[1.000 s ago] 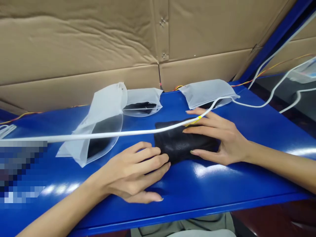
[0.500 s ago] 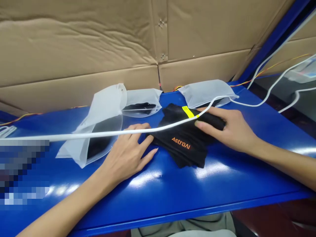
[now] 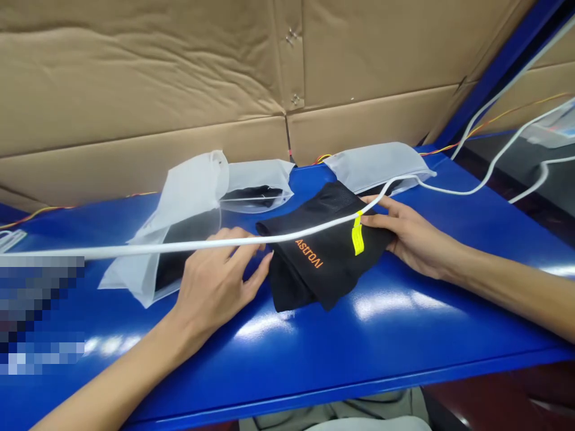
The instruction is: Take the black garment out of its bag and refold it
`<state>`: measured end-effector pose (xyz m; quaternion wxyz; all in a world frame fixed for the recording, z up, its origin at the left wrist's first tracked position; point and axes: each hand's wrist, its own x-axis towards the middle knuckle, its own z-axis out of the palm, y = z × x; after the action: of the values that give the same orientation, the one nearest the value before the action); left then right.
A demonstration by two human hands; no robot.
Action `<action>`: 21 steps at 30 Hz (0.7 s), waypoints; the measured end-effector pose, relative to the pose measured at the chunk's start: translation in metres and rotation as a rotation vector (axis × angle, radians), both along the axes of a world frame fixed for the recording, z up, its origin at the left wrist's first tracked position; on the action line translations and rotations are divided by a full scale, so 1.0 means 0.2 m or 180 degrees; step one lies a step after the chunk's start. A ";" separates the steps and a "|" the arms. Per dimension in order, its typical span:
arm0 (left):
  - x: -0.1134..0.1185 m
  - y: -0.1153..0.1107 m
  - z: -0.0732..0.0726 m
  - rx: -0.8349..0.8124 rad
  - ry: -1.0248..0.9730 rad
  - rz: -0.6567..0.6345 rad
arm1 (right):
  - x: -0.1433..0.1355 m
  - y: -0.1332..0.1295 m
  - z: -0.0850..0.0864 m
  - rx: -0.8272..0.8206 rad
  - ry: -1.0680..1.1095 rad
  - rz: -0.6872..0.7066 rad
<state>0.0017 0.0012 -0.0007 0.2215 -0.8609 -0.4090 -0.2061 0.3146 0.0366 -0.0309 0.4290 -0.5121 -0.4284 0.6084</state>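
Note:
A black cloth bag (image 3: 332,239) with orange "AstroAI" lettering and a yellow tag (image 3: 357,234) lies spread between my hands, its lower edges loose. My right hand (image 3: 411,239) grips its right edge, with fingers on top and others tucked beneath. At the left edge, my left hand (image 3: 220,269) has its thumb and index fingertips drawn close together on the cloth. The white cable passing in front partly covers those fingertips. Whatever may be inside the bag cannot be seen.
A white cable (image 3: 179,245) crosses the view above the blue table (image 3: 404,347). Frosted plastic bags with dark contents lie behind: one left (image 3: 188,191), one mid-back (image 3: 258,176), one right (image 3: 377,164). Cardboard panels (image 3: 144,78) form the back wall.
The black bag has been turned and flattened out, its lettering shifting left and the yellow tag swinging down to the right. My left thumb has closed in towards the index finger.

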 end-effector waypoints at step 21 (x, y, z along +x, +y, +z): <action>0.06 -0.01 0.01 -0.0880 0.0017 -0.1602 | -0.04 -0.10 -0.01 0.4500 -0.3109 0.1738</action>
<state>0.0128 -0.0014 0.0012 0.0449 -0.9580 -0.2061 -0.1946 0.3060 0.0172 -0.0322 0.2545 -0.2107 -0.9438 -0.0017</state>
